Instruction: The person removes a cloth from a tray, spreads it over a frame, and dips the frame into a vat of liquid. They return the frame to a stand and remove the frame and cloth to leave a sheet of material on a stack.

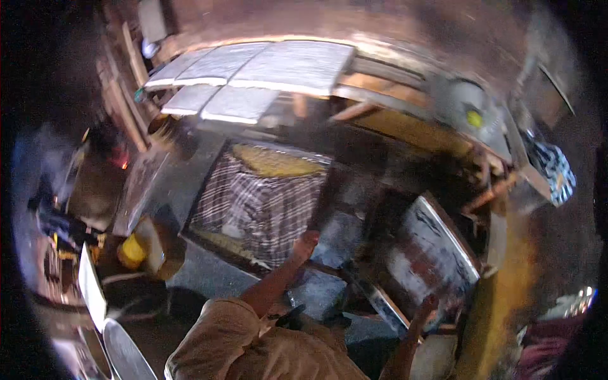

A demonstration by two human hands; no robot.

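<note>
A brown-and-white checked cloth (272, 206) lies rumpled over a dark-edged square frame (218, 256). Yellow material (278, 163) shows along the cloth's far side and at its near left corner. My left hand (306, 244) is at the right edge of the cloth and frame; blur hides whether its fingers grip either. On the right, a tilted, dark-framed panel with a mottled grey-white face (415, 266) stands near my right hand (429, 308). That hand is at the panel's lower edge, dim and smeared, so its grip cannot be made out.
Several pale flat sheets (288, 63) lie on a rack at the back. A grey basin with a yellow-green item (474, 118) stands at the back right. Left of me is a yellow container (132, 251); a small red glow (120, 157) shows farther left. Striped cloth (552, 166) hangs far right.
</note>
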